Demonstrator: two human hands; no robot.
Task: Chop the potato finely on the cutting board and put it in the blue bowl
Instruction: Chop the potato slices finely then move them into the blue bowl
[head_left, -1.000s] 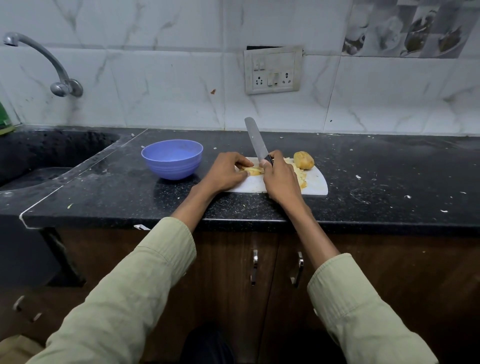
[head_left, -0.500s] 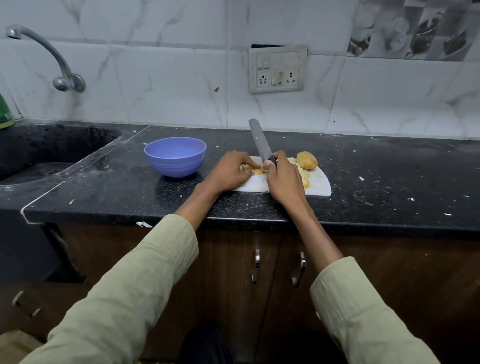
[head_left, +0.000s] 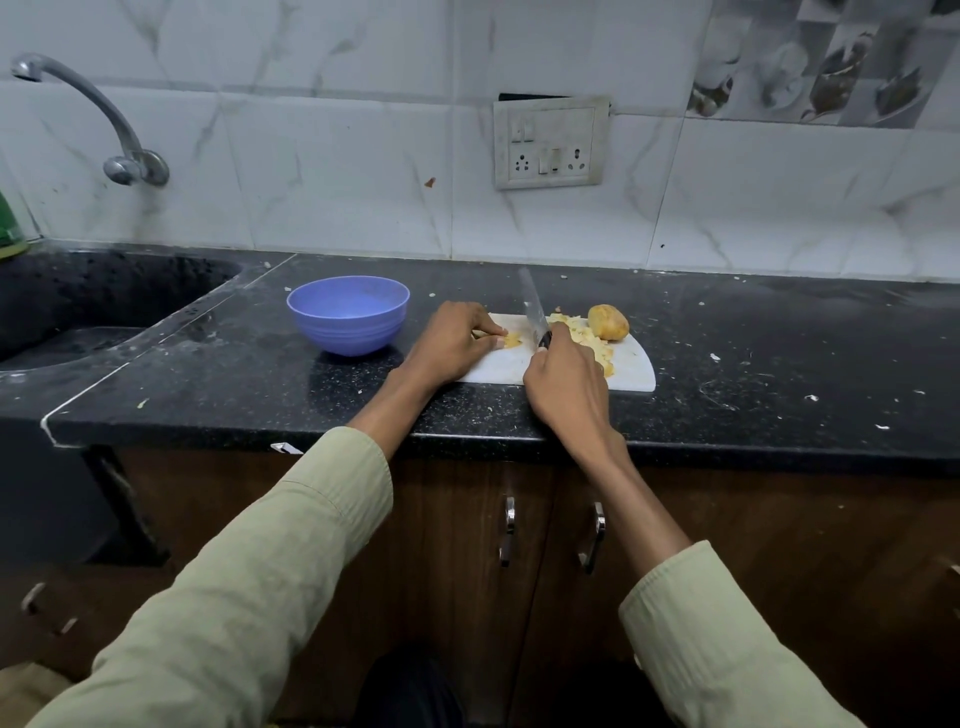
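The knife (head_left: 534, 310) in the right hand (head_left: 566, 384) grip has dropped its blade lower beside the potato piece (head_left: 511, 340) the left hand (head_left: 452, 345) pinches, so chopping continues and the blue bowl (head_left: 347, 314) waits.

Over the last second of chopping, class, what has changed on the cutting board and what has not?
Little changed. The right hand still grips the knife, its blade now lower on the cutting board. The left hand still pinches the potato piece. The uncut potato chunk and blue bowl stayed put.
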